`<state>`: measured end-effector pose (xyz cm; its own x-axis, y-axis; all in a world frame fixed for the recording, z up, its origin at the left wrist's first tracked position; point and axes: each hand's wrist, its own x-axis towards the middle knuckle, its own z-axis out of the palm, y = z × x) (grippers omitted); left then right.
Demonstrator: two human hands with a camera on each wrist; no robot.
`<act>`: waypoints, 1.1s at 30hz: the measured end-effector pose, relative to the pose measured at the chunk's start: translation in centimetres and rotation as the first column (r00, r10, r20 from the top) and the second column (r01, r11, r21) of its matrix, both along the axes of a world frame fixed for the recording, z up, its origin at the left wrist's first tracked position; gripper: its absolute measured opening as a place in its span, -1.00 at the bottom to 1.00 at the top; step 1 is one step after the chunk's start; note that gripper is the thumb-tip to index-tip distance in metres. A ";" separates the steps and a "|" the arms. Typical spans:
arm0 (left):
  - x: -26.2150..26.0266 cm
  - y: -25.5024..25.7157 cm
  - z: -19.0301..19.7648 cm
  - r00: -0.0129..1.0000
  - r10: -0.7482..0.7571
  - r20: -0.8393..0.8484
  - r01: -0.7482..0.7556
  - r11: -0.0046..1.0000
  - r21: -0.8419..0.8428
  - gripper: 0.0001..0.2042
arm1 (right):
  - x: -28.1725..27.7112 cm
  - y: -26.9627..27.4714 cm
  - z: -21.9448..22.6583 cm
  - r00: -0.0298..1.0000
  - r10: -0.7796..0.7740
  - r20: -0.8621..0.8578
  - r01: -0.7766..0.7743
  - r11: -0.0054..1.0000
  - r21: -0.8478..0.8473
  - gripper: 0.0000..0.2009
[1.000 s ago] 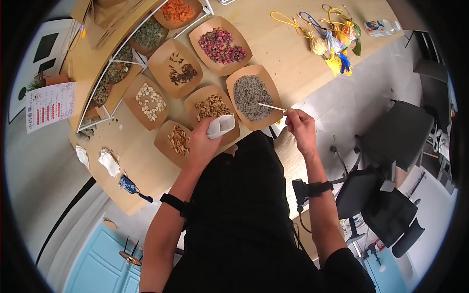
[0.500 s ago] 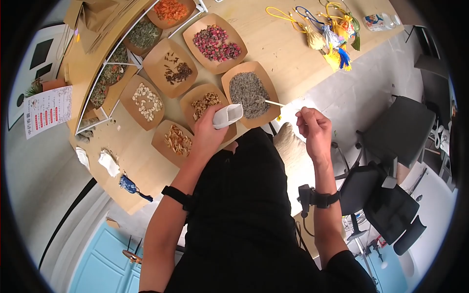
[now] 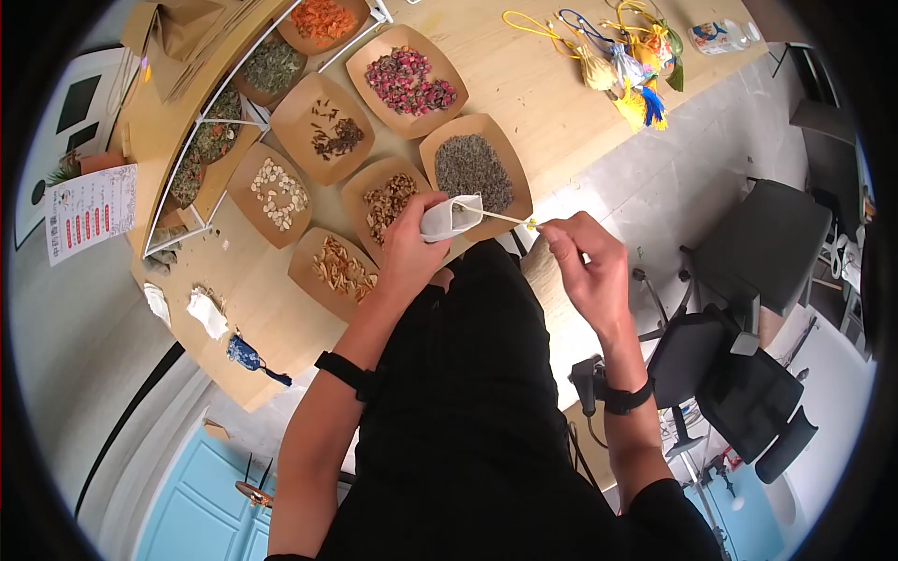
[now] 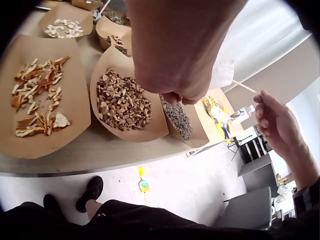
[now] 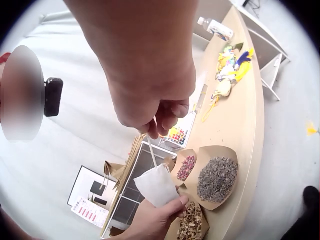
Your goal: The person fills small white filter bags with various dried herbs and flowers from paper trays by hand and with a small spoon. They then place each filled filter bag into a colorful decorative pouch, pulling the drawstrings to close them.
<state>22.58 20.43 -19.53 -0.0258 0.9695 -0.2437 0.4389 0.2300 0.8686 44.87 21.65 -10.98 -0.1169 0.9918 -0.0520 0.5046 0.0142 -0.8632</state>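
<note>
White fabric pouch (image 3: 451, 218) is gripped in the fingers of the left hand (image 3: 412, 245), mouth open, above the near edges of the brown-chip tray (image 3: 354, 201) and the grey-bud tray (image 3: 521, 178). A thin pale stick (image 3: 500, 217) is pinched at its outer end by the right hand (image 3: 594, 271). Hands are held apart, bridged by the stick.

Change recorded: half a second earlier, the stick's tip was seen at the grey buds; now it is placed at the pouch mouth. The pouch has been shifted slightly toward the grey-bud tray. No change is noted in the tray arrangement.

Surface: a pale wood-toned table (image 3: 524, 93). Beside the brown-chip tray, a peel tray (image 3: 301, 266) is set; past these are placed a pale-slice tray (image 3: 245, 192), a dark-clove-like tray (image 3: 290, 117) and a rosebud tray (image 3: 449, 70). White cloth pieces (image 3: 208, 313) and a blue patterned sachet (image 3: 245, 353) are laid near the left edge. Tasselled sachets (image 3: 617, 65) are grouped on the far right part, with a clear bottle (image 3: 725, 37) just beside.

Room: grey floor (image 3: 692, 131); dark chairs (image 3: 762, 243) are stationed at right; light blue cabinets (image 3: 196, 496) are seen at lower left.
</note>
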 end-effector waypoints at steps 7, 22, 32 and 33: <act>-0.4 -0.5 0.0 1.000 0.020 0.019 -0.020 1.000 -0.010 -0.63 | 1.3 -1.0 0.9 1.000 -0.026 0.006 0.025 0.995 0.097 -0.90; -1.3 -2.3 -0.1 0.955 0.291 0.063 -0.292 0.956 0.017 -0.61 | 2.7 -0.3 -9.3 0.962 -0.267 0.058 0.272 0.921 -0.280 -0.77; -2.6 -2.9 -0.8 0.988 0.150 -0.024 -0.151 0.987 -0.053 -0.59 | 2.8 -0.7 -10.2 0.808 -0.514 -0.288 0.237 0.730 -0.641 -0.71; -2.6 -2.9 -0.8 0.989 0.145 -0.032 -0.146 0.988 -0.053 -0.59 | 3.0 -0.6 -10.2 0.790 -0.532 -0.305 0.236 0.723 -0.649 -0.72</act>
<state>19.96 17.52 -20.29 -0.1733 0.9401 -0.2934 0.4217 0.3401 0.8406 47.86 21.00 -21.22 0.1128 0.7568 -0.6439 -0.0861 -0.6381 -0.7651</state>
